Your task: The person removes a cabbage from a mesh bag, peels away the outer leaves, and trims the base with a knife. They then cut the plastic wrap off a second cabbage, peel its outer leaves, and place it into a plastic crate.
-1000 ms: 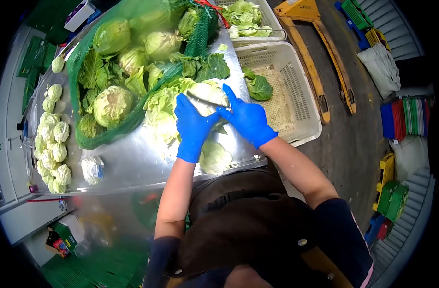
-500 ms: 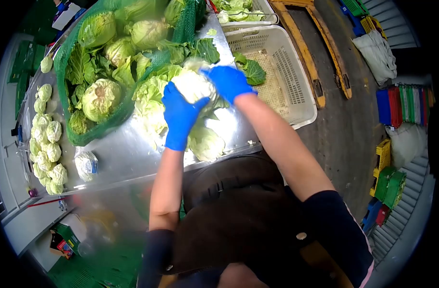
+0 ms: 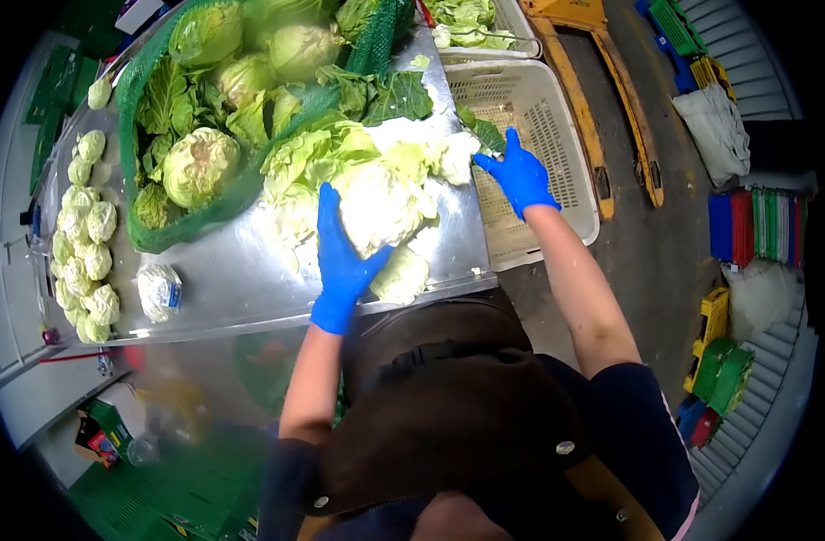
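A pale, trimmed cabbage point(image 3: 376, 207) sits on the metal table point(image 3: 223, 293) among loose leaves. My left hand point(image 3: 343, 266), in a blue glove, cups its near left side, with the thumb along the bottom and the fingers stretched up the side. My right hand point(image 3: 522, 176), also blue-gloved, is over the white crate point(image 3: 577, 180), fingers spread and nothing in them. Near its thumb, a pale leaf point(image 3: 458, 158) lies at the table's edge. Behind the cabbage are dark green leaves point(image 3: 399, 97), and a light leaf point(image 3: 402, 275) lies in front of it.
A green net bag point(image 3: 183, 239) of untrimmed cabbages stands at the back left. Rows of trimmed cabbages point(image 3: 88, 261) line the left side, near a wrapped white bundle point(image 3: 160, 293). Another crate point(image 3: 485, 45) with leaves and yellow pallet-jack forks point(image 3: 629, 117) are to the right.
My right hand has left the cabbage and moved right over the crate, its fingers now spread. My left hand stays against the cabbage, of which more now shows. The view has shifted slightly.
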The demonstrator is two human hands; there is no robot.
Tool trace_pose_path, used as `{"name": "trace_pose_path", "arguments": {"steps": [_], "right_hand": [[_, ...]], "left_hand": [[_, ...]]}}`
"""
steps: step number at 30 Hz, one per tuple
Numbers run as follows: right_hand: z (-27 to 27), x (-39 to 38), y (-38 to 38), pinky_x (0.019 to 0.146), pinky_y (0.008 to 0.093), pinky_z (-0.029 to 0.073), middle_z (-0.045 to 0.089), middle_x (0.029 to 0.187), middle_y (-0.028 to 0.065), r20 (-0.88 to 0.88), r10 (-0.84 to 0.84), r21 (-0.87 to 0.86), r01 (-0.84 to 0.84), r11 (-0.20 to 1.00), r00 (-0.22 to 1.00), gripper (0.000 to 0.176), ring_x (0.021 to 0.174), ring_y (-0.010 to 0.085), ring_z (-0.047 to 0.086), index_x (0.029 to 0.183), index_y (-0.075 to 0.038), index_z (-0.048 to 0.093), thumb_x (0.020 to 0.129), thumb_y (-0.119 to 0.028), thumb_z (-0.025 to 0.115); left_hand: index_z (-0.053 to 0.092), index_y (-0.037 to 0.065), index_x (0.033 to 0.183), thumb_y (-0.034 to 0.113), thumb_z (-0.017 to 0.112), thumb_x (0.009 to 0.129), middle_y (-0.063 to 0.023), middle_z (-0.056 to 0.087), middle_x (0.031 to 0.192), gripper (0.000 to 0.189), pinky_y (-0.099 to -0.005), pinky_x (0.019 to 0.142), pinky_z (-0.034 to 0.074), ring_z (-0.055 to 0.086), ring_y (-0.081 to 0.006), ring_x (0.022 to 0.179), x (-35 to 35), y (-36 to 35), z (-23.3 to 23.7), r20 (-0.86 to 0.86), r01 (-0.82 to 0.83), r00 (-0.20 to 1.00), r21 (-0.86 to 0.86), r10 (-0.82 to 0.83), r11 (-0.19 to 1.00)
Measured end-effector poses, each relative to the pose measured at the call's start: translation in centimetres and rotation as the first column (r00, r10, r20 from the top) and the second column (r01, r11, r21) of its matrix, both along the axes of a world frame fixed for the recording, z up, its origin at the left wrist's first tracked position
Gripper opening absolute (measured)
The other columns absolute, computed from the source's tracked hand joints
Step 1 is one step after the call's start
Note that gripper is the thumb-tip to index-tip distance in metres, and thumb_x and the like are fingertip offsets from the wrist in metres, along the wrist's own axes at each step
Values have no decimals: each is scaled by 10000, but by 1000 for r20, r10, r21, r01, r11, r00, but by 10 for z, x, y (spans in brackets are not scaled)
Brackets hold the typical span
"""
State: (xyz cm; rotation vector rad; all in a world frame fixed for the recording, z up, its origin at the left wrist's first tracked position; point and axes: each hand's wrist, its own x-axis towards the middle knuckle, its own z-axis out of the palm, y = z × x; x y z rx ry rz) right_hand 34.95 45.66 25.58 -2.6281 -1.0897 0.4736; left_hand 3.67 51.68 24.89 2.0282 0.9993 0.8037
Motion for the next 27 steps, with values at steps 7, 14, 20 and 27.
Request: {"name": "trace_pose_path", "arguments": {"steps": [7,14,20,27], "right_hand": [[57,-74,26,846,396,530,572,1303,146,-193,552,555,-374,743,812,684,944,303,667,1448,-221,410,847,-381,694],[48,-78,108,844,414,528,657,1183,96,-268,820,181,-810,558,506,548,947,312,667,1291,-322,594,800,-561,641],[26,-70,124,902,391,496,663,1147,167,-413,697,279,-647,709,586,540,1031,314,640,1246,-158,633,811,-473,696],[16,-69,120,820,432,498,676,936,210,-463,612,371,-488,790,641,448,899,382,639,908,-87,708,809,-517,632]], "left_hand": [[226,-6,1486,371,855,664,-227,281,1524,1102,-422,1146,270,300,-365,1403,13,20,12,7,-17,1000,-115,18,993],[294,0,1463,243,879,643,-226,286,1518,1036,-417,1140,284,318,-354,1396,6,9,24,-46,-84,995,20,85,996],[209,-16,1484,138,772,785,-193,280,1505,911,-410,1146,253,283,-300,1402,5,-78,32,87,-101,988,-284,131,954],[2,-31,1500,258,848,699,-226,35,1566,1201,-448,1177,127,95,-328,1455,48,-46,22,172,-304,918,-278,358,911]]}}
